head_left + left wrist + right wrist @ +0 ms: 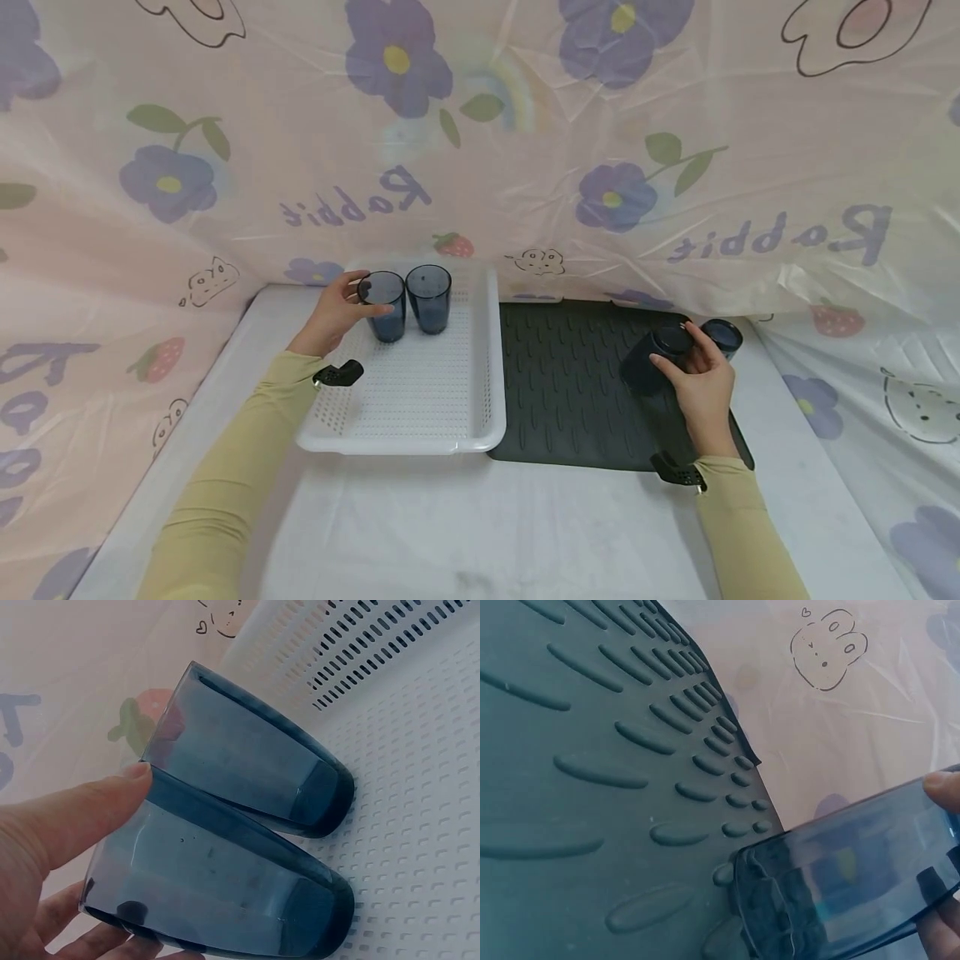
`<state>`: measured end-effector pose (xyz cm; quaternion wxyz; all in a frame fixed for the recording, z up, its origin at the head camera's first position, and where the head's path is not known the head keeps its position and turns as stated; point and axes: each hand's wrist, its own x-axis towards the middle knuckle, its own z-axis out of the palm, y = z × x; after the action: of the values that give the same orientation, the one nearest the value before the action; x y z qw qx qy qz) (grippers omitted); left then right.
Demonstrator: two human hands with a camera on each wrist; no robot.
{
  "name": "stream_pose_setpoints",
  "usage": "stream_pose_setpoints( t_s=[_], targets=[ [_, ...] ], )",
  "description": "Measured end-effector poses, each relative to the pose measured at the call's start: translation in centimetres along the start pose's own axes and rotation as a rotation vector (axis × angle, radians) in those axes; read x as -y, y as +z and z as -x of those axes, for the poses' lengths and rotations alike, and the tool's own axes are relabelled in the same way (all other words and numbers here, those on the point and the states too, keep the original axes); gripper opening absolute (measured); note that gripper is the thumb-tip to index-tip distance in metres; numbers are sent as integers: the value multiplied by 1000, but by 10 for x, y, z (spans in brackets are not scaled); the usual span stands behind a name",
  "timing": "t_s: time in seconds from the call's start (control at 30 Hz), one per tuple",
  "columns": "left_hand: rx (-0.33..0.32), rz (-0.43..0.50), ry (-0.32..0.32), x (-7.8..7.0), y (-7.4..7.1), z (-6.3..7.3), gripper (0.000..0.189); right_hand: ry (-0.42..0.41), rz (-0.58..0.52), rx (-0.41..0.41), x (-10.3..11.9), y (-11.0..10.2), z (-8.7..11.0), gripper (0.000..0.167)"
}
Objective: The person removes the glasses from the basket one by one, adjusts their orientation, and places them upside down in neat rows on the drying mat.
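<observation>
Inside a white perforated basket [491,392], two translucent blue glass tumblers stand side by side, mouths up. My left hand [337,315] grips the left tumbler [386,321] near its rim, thumb on one side and fingers round the other. Its neighbour, the second tumbler [255,750], is right beside it. Over the right part of a dark ridged mat [562,383], my right hand [705,387] holds another blue tumbler [643,367], tilted, its far end close to the mat in the right wrist view. Behind those fingers is one more tumbler [723,335], partly hidden.
The basket and mat lie edge to edge on a white-covered table [465,533]. A patterned curtain [495,167] rises behind and at both sides. Black wrist straps [339,373] sit on both wrists.
</observation>
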<state>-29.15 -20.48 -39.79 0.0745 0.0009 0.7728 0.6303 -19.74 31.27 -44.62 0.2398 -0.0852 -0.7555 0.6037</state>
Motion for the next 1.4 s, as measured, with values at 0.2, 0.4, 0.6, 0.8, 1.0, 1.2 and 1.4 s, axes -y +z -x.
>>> stream_pose_setpoints(
  t_s=[0.2,0.4,0.6,0.8,1.0,1.2,1.4],
  targets=[
    [-19,-22,3,4,1,-1,88,4,6,3,-1,1,-2,74],
    [-29,-41,11,5,1,-4,88,-5,14,-5,-4,1,-2,75],
    [-29,-85,-1,2,2,-4,89,-5,42,-9,-6,-1,-3,75],
    [-35,-147,-7,0,2,2,88,11,95,38,-5,-1,-1,71],
    [-35,-193,-21,0,3,8,91,-1,127,68,-2,-1,1,72],
    [-16,-199,-21,1,4,16,90,-3,133,74,-1,-1,1,73],
    [4,-200,-17,4,2,23,90,14,153,75,-2,-1,1,74]
  ],
)
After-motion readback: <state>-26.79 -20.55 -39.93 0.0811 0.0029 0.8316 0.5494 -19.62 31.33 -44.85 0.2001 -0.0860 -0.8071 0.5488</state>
